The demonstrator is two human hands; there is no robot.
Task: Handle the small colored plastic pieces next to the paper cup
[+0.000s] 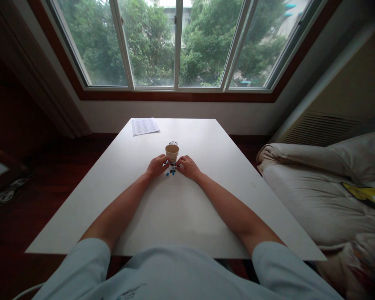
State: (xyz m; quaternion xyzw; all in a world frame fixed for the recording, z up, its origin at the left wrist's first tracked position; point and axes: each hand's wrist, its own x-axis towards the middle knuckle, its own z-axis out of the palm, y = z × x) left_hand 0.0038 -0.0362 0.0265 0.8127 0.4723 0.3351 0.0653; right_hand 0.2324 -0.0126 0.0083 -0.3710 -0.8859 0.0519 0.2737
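Observation:
A small tan paper cup (172, 152) stands upright in the middle of the white table (175, 216). Several small blue pieces (171, 170) lie on the tabletop just in front of the cup. My left hand (156, 165) rests on the table at the cup's left, fingers curled toward the blue pieces. My right hand (187, 167) rests at the cup's right, fingers also reaching in to the pieces. Whether either hand pinches a piece is too small to tell.
A printed sheet of paper (144, 126) lies at the table's far left corner. A small dark ring-like item (173, 143) sits behind the cup. A cushioned sofa (325, 196) stands to the right, with a window wall beyond the table.

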